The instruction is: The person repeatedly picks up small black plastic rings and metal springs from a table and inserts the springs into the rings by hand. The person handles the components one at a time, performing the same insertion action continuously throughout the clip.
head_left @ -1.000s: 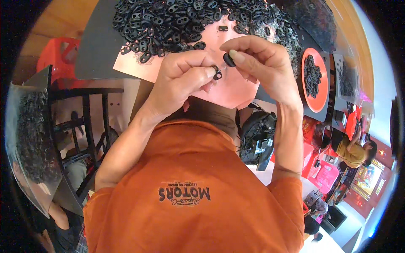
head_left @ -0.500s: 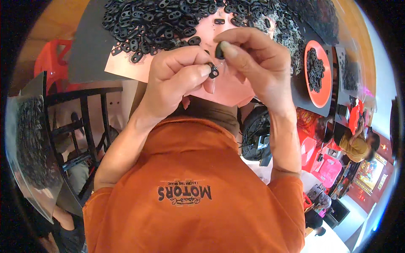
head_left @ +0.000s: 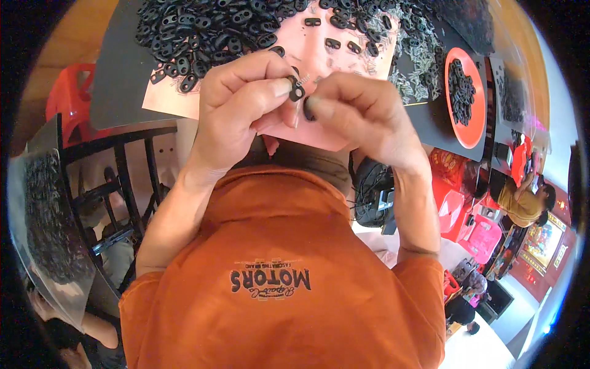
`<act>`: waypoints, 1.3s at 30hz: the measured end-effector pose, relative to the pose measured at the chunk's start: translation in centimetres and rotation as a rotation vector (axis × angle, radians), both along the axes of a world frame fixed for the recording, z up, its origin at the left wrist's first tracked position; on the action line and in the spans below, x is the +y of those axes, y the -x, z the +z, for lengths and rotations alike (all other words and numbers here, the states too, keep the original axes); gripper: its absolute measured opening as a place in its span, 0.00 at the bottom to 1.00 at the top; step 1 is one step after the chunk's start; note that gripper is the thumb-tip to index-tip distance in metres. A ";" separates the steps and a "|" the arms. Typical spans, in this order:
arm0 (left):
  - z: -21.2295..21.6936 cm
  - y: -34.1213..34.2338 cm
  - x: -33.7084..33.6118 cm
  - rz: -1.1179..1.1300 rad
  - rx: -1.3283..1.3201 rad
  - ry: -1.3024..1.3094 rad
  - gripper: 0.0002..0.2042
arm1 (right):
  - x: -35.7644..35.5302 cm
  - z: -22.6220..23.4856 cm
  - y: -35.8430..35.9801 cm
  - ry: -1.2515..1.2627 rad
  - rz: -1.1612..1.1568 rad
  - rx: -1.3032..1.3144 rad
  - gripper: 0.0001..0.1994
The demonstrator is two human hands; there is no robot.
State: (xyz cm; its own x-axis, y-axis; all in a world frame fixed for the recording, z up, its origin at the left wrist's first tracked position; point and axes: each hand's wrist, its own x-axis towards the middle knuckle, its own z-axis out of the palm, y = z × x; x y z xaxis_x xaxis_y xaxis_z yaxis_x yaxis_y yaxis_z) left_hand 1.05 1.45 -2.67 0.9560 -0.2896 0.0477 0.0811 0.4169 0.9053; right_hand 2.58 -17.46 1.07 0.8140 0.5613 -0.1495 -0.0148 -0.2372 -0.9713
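Observation:
My left hand (head_left: 236,101) pinches a small black two-hole cord lock piece (head_left: 297,92) between thumb and forefinger, its end with the holes showing. A thin metal spring (head_left: 305,79) sticks out from this piece. Close by on the right, my right hand (head_left: 369,117) grips another black cord lock part (head_left: 308,109), mostly covered by the thumb and fingers. The two parts are near each other but apart. Beneath both hands lies a pink sheet (head_left: 175,98) on the dark table, with a few loose black pieces (head_left: 332,43) just beyond the fingers.
A big heap of black cord lock pieces (head_left: 203,31) covers the far left of the sheet. Small metal springs (head_left: 421,58) are piled at the far right. An orange-red plate (head_left: 471,139) holds more black pieces. A red stool (head_left: 72,101) stands left, and another person (head_left: 522,203) is at right.
My right hand has come lower, turning the black part down beside the left hand's piece. The left hand has shifted slightly left. The whole view has moved a little.

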 end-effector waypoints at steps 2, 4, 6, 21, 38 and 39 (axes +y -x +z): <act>0.5 0.0 0.2 -0.050 0.024 -0.023 0.09 | -0.2 0.7 -0.6 0.007 -0.082 0.081 0.08; 0.9 -0.1 0.3 -0.096 0.046 -0.057 0.09 | -0.4 0.7 -0.8 -0.048 -0.087 0.091 0.09; 1.3 -0.2 0.3 -0.125 0.076 -0.081 0.09 | -0.6 0.5 -1.0 -0.095 -0.090 0.099 0.09; 1.4 -0.7 -0.6 -0.194 -0.024 -0.180 0.09 | -1.6 1.9 -1.7 -0.019 -0.037 0.124 0.08; 1.5 -1.2 0.0 -0.313 -0.068 -0.378 0.07 | -1.9 2.0 -2.0 0.066 0.081 0.048 0.07; 1.5 -1.2 0.0 -0.315 -0.064 -0.377 0.07 | -1.8 1.9 -2.1 0.067 0.093 0.019 0.07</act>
State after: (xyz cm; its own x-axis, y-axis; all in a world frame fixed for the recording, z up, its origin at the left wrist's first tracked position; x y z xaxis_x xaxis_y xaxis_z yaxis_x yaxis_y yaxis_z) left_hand 2.28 1.41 -1.18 0.8179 -0.5722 -0.0600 0.0897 0.0239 0.9957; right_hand 4.67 -19.31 2.94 0.7557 0.6224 -0.2039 -0.0078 -0.3027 -0.9530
